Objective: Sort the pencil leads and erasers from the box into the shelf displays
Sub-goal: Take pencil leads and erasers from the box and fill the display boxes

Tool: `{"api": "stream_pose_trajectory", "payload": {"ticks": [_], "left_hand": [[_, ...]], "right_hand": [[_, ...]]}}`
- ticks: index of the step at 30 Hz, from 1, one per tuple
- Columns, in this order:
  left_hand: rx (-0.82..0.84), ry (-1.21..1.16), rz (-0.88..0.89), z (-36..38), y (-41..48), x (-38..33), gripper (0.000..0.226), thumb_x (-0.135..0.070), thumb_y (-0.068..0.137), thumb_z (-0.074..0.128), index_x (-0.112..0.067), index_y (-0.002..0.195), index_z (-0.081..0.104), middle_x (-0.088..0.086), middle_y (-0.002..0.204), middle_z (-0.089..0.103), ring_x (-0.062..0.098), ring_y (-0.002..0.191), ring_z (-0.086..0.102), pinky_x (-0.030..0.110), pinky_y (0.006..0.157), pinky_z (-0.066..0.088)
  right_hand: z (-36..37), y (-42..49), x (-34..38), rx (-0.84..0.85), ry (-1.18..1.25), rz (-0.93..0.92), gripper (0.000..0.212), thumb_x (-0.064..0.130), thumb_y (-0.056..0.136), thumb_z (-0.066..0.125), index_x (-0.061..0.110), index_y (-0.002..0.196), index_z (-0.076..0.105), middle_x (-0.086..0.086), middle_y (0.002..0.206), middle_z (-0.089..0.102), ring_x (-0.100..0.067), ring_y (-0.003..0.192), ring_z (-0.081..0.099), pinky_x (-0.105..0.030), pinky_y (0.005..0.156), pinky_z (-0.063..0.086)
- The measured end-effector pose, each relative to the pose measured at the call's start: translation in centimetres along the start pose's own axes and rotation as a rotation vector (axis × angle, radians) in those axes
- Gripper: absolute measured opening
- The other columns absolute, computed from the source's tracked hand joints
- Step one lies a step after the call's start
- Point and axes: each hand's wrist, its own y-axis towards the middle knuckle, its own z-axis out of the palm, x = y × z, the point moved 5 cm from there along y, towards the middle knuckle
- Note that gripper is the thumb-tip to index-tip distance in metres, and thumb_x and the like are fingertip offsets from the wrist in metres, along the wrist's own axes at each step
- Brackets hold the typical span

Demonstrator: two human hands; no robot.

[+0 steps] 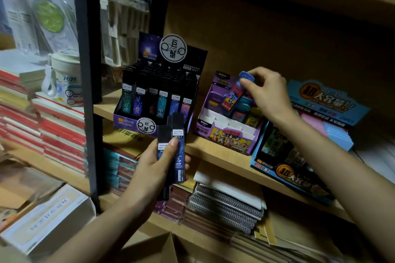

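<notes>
My left hand [159, 164] grips several dark pencil-lead cases [174, 134] upright, just below and in front of the purple constellation lead display [126, 120], which is packed with similar cases. My right hand [268, 92] pinches the blue top of a red-and-blue Ultraman eraser [234, 96], held tilted over the purple Ultraman eraser display [226, 137]. That display has empty white dividers at its front and several erasers at the back right.
A blue 2B 0.7 lead display [299, 175] stands at the right on the same wooden shelf [213, 151]. Notebooks and spiral pads fill the shelf below. A black post [87, 70] separates stacked red books at left. A cardboard box flap [162, 247] sits at bottom.
</notes>
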Motion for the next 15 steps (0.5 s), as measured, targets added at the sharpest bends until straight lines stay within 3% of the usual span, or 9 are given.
{"api": "stream_pose_trajectory", "payload": {"ticks": [8,11,15], "left_hand": [[0.002,0.012,-0.009,-0.4,0.1,0.3,0.03,-0.04,0.082,0.051,-0.021,0.105,0.057,0.003,0.078,0.073,0.01,0.066,0.069,0.017,0.05,0.05],[0.004,0.018,-0.004,-0.3,0.0,0.3,0.03,-0.04,0.081,0.051,-0.022,0.104,0.057,0.002,0.077,0.073,0.01,0.065,0.069,0.017,0.05,0.05],[0.011,0.021,-0.004,-0.4,0.0,0.3,0.029,-0.04,0.082,0.051,-0.023,0.105,0.056,0.002,0.078,0.073,0.01,0.066,0.069,0.017,0.05,0.05]], "right_hand": [[2.4,-0.7,-0.5,0.022,-0.252,-0.106,0.026,0.033,0.086,0.064,0.02,0.108,0.057,-0.002,0.097,0.069,-0.021,0.088,0.063,-0.037,0.072,0.051],[3.4,-0.9,-0.9,0.025,-0.327,-0.119,0.025,0.033,0.085,0.065,0.02,0.101,0.051,-0.001,0.091,0.064,-0.022,0.083,0.059,-0.03,0.064,0.041],[4.5,-1.1,-1.3,0.092,-0.417,-0.183,0.018,0.026,0.084,0.066,0.012,0.093,0.057,-0.007,0.099,0.059,-0.025,0.097,0.049,-0.029,0.07,0.032]]}}
